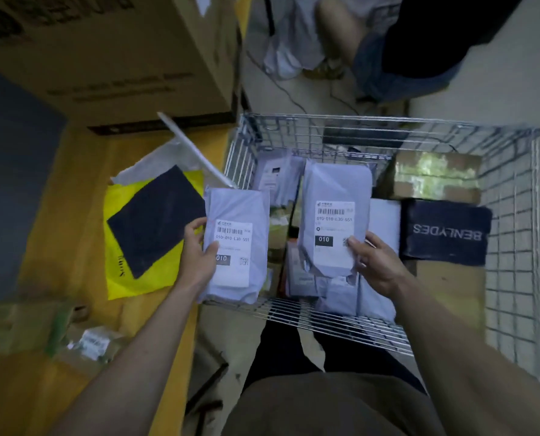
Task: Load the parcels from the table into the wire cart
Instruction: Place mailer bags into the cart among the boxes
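My left hand grips a grey mailer parcel with a white label, held over the gap between the yellow table and the wire cart. Over the cart's middle, my right hand holds a second grey labelled mailer by its near end. Inside the cart lie more grey mailers, a dark blue BENLYDES bag and a taped cardboard box. On the table remain a yellow bag with a black flat parcel on top, and a white mailer.
A big cardboard carton stands at the table's far end. Small taped packets lie on the table's near left. Another person's legs and cables are on the floor beyond the cart.
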